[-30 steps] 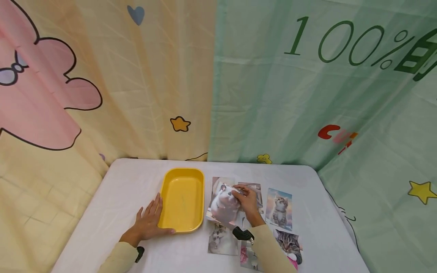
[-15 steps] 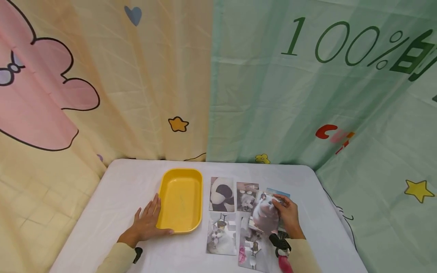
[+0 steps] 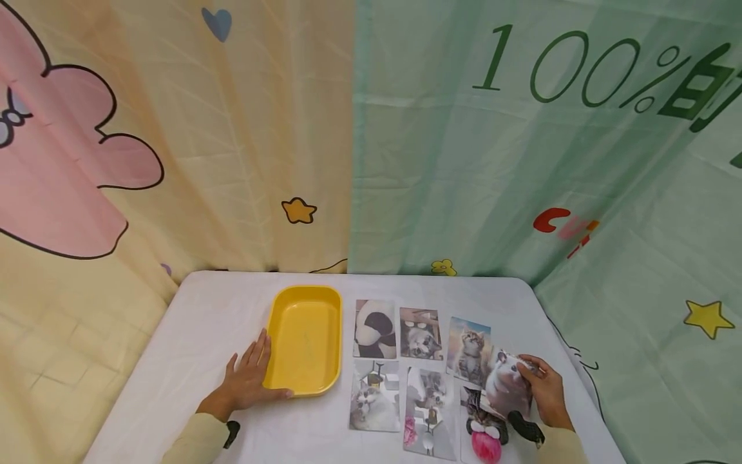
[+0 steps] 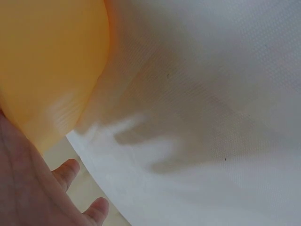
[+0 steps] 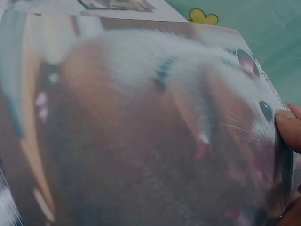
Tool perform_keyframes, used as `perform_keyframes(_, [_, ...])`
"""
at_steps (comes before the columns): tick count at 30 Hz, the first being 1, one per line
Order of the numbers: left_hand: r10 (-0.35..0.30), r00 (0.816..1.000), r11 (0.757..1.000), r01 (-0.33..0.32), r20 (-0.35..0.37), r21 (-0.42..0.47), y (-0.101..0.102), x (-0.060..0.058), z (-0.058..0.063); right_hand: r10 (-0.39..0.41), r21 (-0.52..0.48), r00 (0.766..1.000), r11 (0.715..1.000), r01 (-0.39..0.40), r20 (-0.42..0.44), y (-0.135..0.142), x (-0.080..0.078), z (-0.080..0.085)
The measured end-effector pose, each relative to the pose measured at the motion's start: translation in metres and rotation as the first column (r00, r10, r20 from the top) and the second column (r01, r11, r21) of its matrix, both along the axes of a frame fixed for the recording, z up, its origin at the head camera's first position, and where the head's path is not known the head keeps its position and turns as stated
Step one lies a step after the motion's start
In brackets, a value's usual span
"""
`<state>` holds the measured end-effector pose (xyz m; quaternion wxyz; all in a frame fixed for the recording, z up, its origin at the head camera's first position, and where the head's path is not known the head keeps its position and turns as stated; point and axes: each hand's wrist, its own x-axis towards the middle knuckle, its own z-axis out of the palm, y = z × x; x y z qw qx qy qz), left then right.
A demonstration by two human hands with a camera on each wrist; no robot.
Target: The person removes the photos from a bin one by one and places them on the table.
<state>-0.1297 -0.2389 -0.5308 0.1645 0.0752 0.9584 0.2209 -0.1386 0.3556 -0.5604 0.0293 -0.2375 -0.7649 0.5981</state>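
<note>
A picture card of a white mouse-like animal (image 3: 505, 381) is pinched between the thumb and fingers of my right hand (image 3: 547, 390), at the right of the table. In the right wrist view this card (image 5: 141, 117) fills most of the frame, with my thumb on its edge. It partly covers a tabby cat card (image 3: 481, 422) and the corner of a kitten card (image 3: 466, 351). My left hand (image 3: 243, 381) rests with fingers straight against the left side of a yellow tray (image 3: 269, 348). The left wrist view shows the tray's wall (image 4: 51, 61) beside that palm.
Several more picture cards lie in two rows right of the tray, including a black-and-white one (image 3: 375, 328), a grey cat card (image 3: 422, 335), a white cat card (image 3: 373, 399) and a longer card (image 3: 429, 412). Curtains (image 3: 452, 161) hang behind the white table (image 3: 203, 309).
My right hand has carried the mouse-like animal card rightward and toward me, from beside the tray to over the right-hand cards. My left hand has stayed against the tray.
</note>
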Motion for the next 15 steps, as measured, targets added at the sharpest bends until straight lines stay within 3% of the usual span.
perform_keyframes(5, [0.002, 1.0, 1.0, -0.002, -0.002, 0.001, -0.001, 0.0, 0.0, 0.01, 0.031, 0.998, 0.999, -0.012, 0.069, 0.025, 0.005, -0.004])
perform_keyframes(12, [0.001, 1.0, 1.0, -0.001, 0.001, 0.004, -0.001, 0.0, -0.005, 0.081, 0.154, 0.982, 0.982, -0.108, 0.17, 0.055, 0.008, -0.011])
perform_keyframes(15, [0.005, 1.0, 1.0, -0.005, -0.001, 0.005, 0.0, 0.0, -0.005, 0.102, 0.162, 0.974, 0.977, -0.136, 0.201, 0.063, 0.008, -0.014])
